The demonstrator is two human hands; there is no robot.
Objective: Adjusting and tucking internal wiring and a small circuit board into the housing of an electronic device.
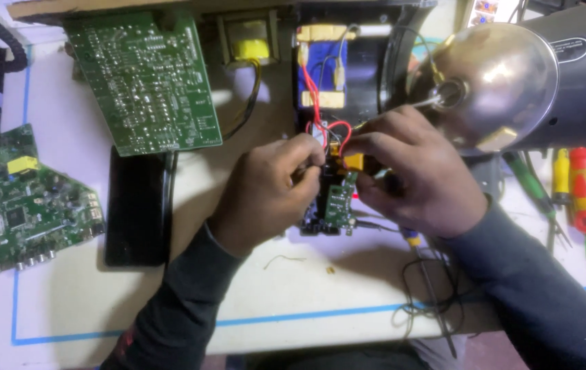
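My left hand [265, 192] and my right hand [413, 171] meet over a small green circuit board [339, 199] in the middle of the white table. Left fingers pinch the red wires [320, 130] at the board's top edge. My right thumb and finger grip a small yellow connector [353, 161] joined to those wires. The red wires run up to a black open case [337, 68] holding blue and yellow parts. The board's upper half is hidden by my fingers.
A large green circuit board [145, 79] leans at the back left; another green board [22, 199] lies at the left edge. A black flat slab [135, 205] lies beside my left wrist. A metal lamp head [498, 82] hangs at right over screwdrivers [584, 188]. Loose thin wire [423, 288] lies near the front edge.
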